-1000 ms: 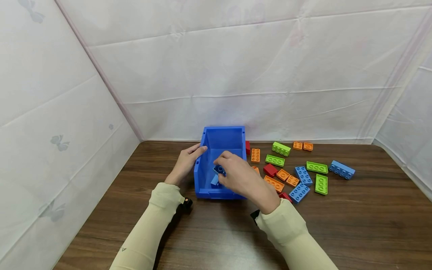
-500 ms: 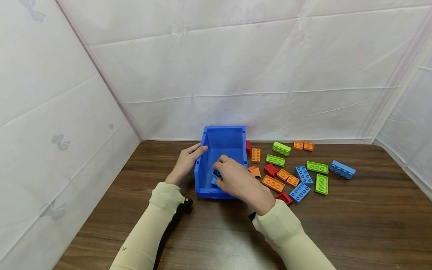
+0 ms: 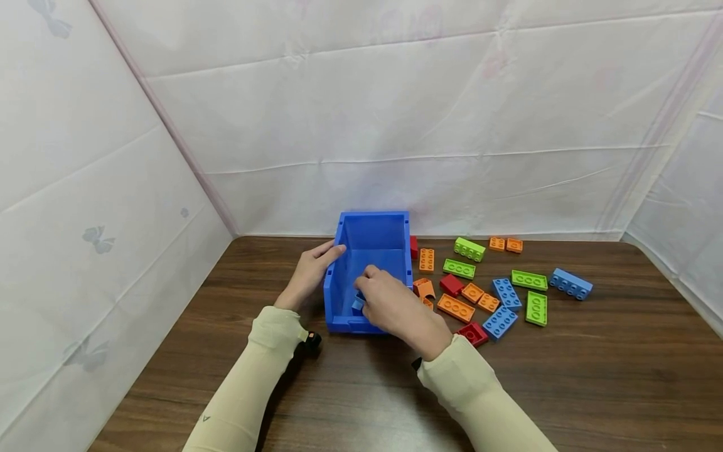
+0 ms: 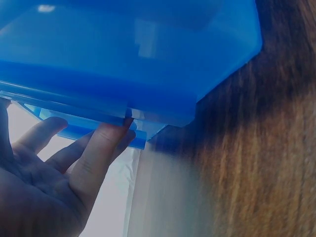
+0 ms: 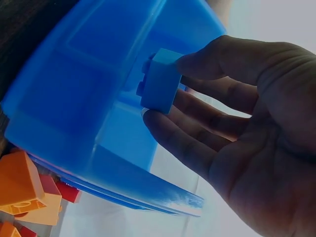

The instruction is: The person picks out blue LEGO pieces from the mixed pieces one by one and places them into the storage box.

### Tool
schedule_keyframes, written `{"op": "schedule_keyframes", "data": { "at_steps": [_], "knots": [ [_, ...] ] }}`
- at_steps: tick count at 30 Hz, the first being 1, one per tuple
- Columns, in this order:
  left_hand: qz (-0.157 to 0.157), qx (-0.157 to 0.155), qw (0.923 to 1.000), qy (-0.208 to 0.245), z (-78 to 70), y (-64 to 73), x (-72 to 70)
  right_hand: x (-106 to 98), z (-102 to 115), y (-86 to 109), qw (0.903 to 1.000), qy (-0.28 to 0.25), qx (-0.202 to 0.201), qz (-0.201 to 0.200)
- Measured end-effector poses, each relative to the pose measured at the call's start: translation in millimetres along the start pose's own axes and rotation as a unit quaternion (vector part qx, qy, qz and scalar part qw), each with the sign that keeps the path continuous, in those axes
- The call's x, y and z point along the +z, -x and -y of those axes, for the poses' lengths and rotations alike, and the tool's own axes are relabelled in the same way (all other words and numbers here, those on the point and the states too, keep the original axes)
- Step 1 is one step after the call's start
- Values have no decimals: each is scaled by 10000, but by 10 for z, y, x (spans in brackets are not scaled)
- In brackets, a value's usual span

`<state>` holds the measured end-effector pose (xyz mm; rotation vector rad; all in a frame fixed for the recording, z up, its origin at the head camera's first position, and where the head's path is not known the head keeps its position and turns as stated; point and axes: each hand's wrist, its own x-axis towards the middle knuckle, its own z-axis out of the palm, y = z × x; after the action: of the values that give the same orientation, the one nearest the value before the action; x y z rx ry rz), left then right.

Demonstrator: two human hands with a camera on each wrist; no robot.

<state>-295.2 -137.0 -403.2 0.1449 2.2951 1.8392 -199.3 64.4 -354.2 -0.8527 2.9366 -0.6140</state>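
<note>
A blue plastic bin point(image 3: 377, 229) stands at the back middle of the table, its lower front side nearest the person. My left hand point(image 3: 307, 275) grips the bin's left rim; in the left wrist view, fingers point(image 4: 96, 153) touch that rim. Inside the bin's front part, my right hand point(image 3: 401, 307) pinches a small blue brick point(image 5: 163, 81) between thumb and fingertips, its studs facing away from the palm. In the head view, blue brickwork point(image 3: 358, 303) shows at the fingertips, partly covered by the hand.
Right of the bin lie several loose bricks: orange point(image 3: 456, 308), red point(image 3: 452, 285), blue point(image 3: 500, 322) and green point(image 3: 536, 308). A blue brick point(image 3: 571, 284) lies farthest right. White cloth point(image 3: 429, 113) hangs behind the brown table point(image 3: 350, 389).
My right hand has moved slightly down and left inside the bin, covering more of the blue bricks there. More orange and red bricks show beside the wrist. The left hand stays put.
</note>
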Motion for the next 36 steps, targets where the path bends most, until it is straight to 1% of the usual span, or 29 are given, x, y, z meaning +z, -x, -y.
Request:
{"op": "schedule_keyframes", "data": {
  "at_steps": [5, 8, 10, 17, 25, 31, 36],
  "knots": [
    [33, -76, 9999, -70, -104, 52, 21, 17, -14, -9, 9999, 89, 57, 55],
    [37, -89, 9999, -110, -133, 64, 26, 28, -24, -18, 9998, 127, 100, 129],
    [32, -83, 9999, -99, -116, 58, 23, 41, -30, -25, 9996, 151, 132, 196],
    [-2, 63, 9999, -91, 24, -14, 3, 77, -47, -39, 9985, 251, 285, 400],
    [-57, 144, 9996, -226, 28, -17, 9, 95, -50, -54, 9975, 362, 313, 526],
    [-42, 164, 9997, -181, 49, -19, 3, 126, -53, -58, 9963, 363, 430, 643],
    [-56, 120, 9997, -185, 45, -26, 7, 135, -52, -58, 9952, 412, 504, 729]
  ]
}}
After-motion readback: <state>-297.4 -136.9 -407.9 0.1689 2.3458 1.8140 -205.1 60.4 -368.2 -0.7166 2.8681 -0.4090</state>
